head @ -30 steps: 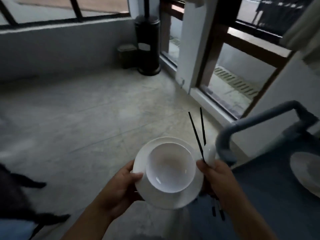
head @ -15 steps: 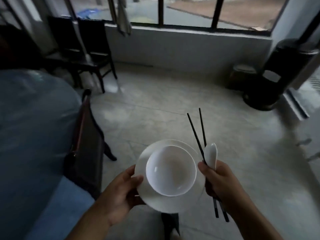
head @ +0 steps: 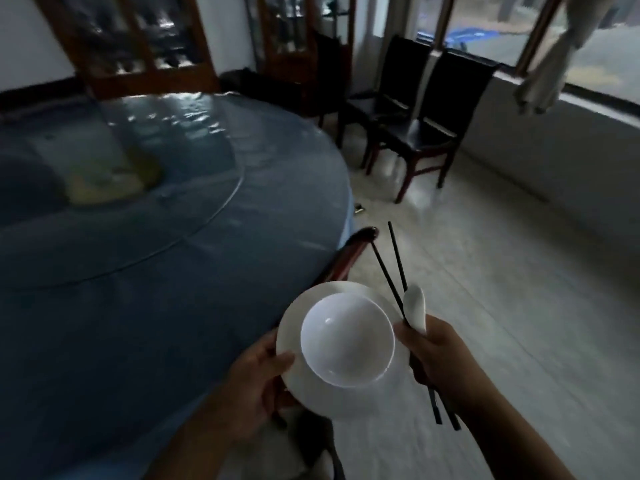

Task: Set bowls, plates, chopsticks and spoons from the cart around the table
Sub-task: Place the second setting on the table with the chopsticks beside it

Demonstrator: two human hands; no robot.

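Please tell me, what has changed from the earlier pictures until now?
The person has turned left, away from the cart, which is out of view; the round table now lies at the left, close by. Nothing was picked up or released. The left hand still grips the plate with the bowl on it; the right hand still holds the chopsticks and spoon.

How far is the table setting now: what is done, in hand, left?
Done: one set is collected. In hand: the left hand holds a plate with a bowl on it; the right hand grips chopsticks and a spoon. Left: laying them on the table, whose visible part shows no dishes.
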